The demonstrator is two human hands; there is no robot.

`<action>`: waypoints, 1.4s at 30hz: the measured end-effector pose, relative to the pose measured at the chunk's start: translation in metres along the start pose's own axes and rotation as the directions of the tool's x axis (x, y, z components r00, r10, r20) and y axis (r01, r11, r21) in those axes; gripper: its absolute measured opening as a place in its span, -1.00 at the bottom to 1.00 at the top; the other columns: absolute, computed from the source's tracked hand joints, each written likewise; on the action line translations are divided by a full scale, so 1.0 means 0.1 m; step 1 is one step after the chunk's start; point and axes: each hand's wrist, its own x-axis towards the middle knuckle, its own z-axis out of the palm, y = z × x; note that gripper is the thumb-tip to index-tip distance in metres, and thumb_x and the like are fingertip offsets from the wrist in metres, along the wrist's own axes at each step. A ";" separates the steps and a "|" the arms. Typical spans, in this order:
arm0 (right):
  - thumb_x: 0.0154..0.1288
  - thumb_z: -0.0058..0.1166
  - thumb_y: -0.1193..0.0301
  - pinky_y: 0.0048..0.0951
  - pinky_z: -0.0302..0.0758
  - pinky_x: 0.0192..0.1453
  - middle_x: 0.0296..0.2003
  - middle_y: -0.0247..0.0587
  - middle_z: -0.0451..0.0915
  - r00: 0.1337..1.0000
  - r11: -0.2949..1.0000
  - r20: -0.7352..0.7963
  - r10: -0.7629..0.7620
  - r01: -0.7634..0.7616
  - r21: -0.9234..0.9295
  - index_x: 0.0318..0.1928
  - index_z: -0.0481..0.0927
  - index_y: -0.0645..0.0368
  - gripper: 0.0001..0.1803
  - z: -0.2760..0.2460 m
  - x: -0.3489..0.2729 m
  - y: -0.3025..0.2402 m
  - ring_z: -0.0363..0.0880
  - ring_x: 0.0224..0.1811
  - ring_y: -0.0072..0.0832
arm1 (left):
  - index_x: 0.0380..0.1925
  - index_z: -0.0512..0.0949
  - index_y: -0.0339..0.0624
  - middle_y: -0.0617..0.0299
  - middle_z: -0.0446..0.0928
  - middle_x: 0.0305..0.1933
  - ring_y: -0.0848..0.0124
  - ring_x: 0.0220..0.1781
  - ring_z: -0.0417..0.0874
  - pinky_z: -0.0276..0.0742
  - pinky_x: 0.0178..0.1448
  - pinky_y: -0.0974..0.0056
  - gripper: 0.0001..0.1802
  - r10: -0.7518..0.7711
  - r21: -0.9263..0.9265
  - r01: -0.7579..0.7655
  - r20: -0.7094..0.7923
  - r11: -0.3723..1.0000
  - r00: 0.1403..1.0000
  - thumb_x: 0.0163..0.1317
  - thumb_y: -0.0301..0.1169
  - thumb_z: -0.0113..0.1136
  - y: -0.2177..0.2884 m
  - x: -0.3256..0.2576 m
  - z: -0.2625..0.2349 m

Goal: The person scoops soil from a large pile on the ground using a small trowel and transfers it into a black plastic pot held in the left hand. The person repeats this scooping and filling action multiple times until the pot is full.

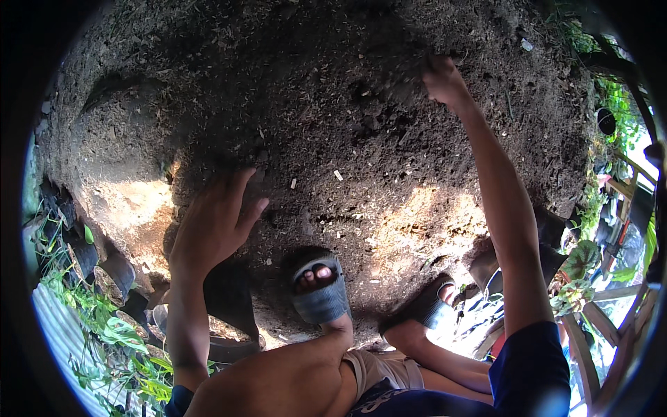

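Dark, crumbly soil (pixel 326 118) mixed with pale chips spreads in front of me. My left hand (pixel 215 222) is low over the soil at the left, its fingers stretched out and thumb apart, holding nothing I can see. Farther out on the right, my right hand (pixel 445 82) is closed at the soil with the arm extended. Its fingers are partly in shadow, and what they grip, if anything, is hidden. Beside that hand the soil looks smeared, as if by motion.
My feet stand at the near edge in grey slippers (pixel 321 302). Black plant bags (pixel 229 299) line that edge. Green plants (pixel 118 330) and a corrugated sheet (pixel 59 347) are at left; leafy plants (pixel 580 260) and wooden slats (pixel 580 354) at right.
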 end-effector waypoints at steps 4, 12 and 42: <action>0.56 -0.03 0.45 -0.60 0.66 -0.57 -0.32 -0.16 0.64 0.923 0.896 -0.076 -0.376 0.383 0.225 0.23 0.55 0.18 -0.68 -0.01 0.22 0.00 0.62 -0.44 -0.57 | 0.31 0.39 -0.21 -0.16 0.56 0.24 -0.10 0.26 0.60 0.52 0.33 -0.05 -0.48 -0.018 -0.035 0.019 0.006 0.999 1.000 0.52 -0.12 0.12 -0.03 -0.04 0.00; 0.64 -0.07 0.20 -0.59 0.58 -0.58 -0.44 -0.28 0.65 0.965 0.933 0.258 -0.055 0.142 -0.331 -0.09 0.63 0.24 -0.64 -0.34 0.11 0.13 0.59 -0.53 -0.65 | 0.34 0.38 -0.20 -0.15 0.60 0.18 -0.12 0.22 0.62 0.54 0.29 -0.07 -0.44 -0.004 -0.007 0.004 -0.023 1.000 1.000 0.51 -0.11 0.14 -0.04 -0.06 0.00; 0.53 0.10 0.32 -0.58 0.50 -0.49 -0.31 -0.31 0.71 0.639 0.313 0.356 -0.682 0.695 -0.647 0.11 0.67 0.15 -0.72 -0.19 0.40 0.49 0.65 -0.38 -0.61 | 0.31 0.41 -0.19 -0.14 0.60 0.14 -0.07 0.16 0.65 0.58 0.22 -0.04 -0.47 0.033 -0.021 -0.033 -0.034 0.999 0.999 0.49 -0.12 0.16 -0.03 -0.03 0.07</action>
